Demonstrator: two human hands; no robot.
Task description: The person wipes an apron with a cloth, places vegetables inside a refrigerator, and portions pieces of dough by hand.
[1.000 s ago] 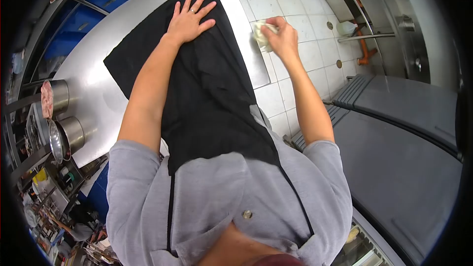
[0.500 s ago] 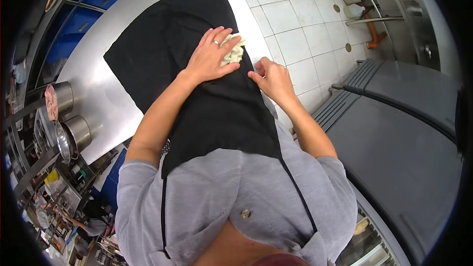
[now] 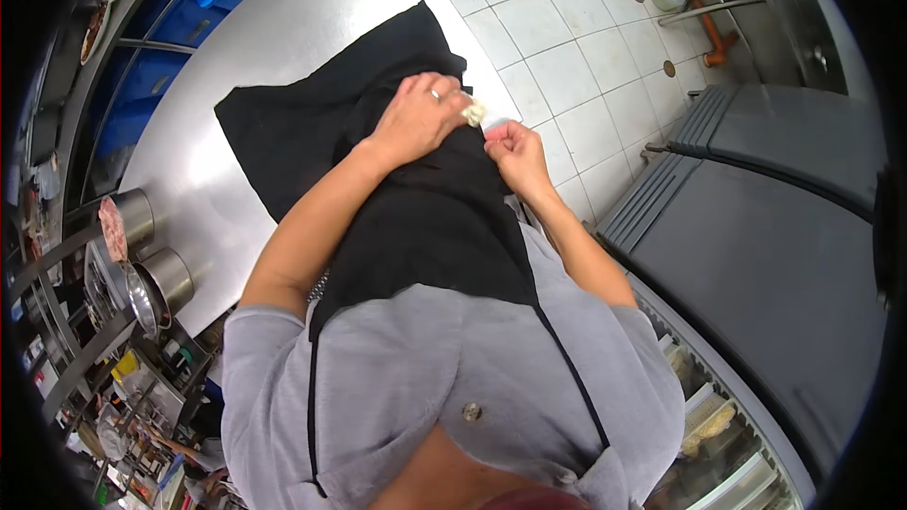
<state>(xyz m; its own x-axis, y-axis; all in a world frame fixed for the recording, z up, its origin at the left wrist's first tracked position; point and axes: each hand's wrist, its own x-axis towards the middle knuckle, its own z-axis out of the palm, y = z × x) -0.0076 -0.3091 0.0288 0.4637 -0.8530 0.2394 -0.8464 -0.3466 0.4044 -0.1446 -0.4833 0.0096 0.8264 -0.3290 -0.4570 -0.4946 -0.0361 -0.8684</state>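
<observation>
In the head view, your apron (image 3: pixel 425 246) spreads over the tabletop (image 3: pixel 217 179), apparently for support. Your left hand (image 3: pixel 419 118) lies half-curled on it, seemingly steadying the pale cloth (image 3: pixel 474 113) by the apron's right edge; its grip can't be told. Your right hand (image 3: pixel 517 153), fingers closed, is at that edge.
</observation>
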